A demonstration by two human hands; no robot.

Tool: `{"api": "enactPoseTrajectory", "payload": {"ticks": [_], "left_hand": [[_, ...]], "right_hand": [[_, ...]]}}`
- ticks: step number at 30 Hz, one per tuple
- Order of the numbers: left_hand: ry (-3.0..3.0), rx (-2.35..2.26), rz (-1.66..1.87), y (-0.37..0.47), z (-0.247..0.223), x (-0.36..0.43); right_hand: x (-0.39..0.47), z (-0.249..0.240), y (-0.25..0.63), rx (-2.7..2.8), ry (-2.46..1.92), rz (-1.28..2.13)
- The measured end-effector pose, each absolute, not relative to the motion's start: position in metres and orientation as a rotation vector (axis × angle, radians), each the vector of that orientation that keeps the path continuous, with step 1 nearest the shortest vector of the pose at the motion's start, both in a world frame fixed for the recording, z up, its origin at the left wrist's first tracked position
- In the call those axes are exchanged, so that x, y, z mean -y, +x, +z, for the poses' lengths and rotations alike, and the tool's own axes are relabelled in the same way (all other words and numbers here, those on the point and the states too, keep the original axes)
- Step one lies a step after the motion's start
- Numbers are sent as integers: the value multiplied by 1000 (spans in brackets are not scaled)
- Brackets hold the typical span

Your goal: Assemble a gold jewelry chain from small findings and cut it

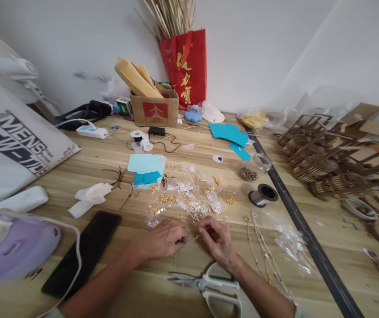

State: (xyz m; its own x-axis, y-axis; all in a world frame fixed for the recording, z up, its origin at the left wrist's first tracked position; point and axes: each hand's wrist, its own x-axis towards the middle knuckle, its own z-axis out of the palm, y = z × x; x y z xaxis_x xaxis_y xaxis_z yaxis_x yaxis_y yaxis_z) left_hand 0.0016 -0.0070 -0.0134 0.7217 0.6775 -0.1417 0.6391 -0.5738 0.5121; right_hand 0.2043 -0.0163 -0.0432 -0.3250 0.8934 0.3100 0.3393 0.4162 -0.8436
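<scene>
Between my two hands a thin silvery chain (193, 240) spans a short gap just above the table. My left hand (166, 238) is closed on its left end, knuckles up. On the right, my right hand (217, 238) pinches the other end between thumb and fingers. Small clear bags of gold pieces (168, 199) and silver pieces (197, 209) lie just beyond my hands. Scissors (202, 282) with white handles rest below my hands, blades pointing left. Gold and silver necklace chains (266, 251) lie right of my right forearm.
A black phone (85, 251) and a purple device (20, 247) are at the left. Wire spool (262, 195), bead jar (249, 173) and brown wooden frames (328, 163) stand to the right. Blue cards (229, 133), a cardboard box (154, 110) and a red bag (189, 66) are farther back.
</scene>
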Motion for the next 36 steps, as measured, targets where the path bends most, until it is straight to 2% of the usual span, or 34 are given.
{"api": "enactPoseTrajectory", "payload": {"ticks": [11, 24, 36], "left_hand": [[2443, -1000, 80, 3, -4, 9], [2390, -1033, 81, 0, -18, 10], [2580, -965, 88, 3, -20, 13]], "right_hand": [[18, -43, 204, 1885, -1073, 867], [19, -44, 207, 2011, -993, 816], [16, -44, 204, 2068, -1063, 801]]}}
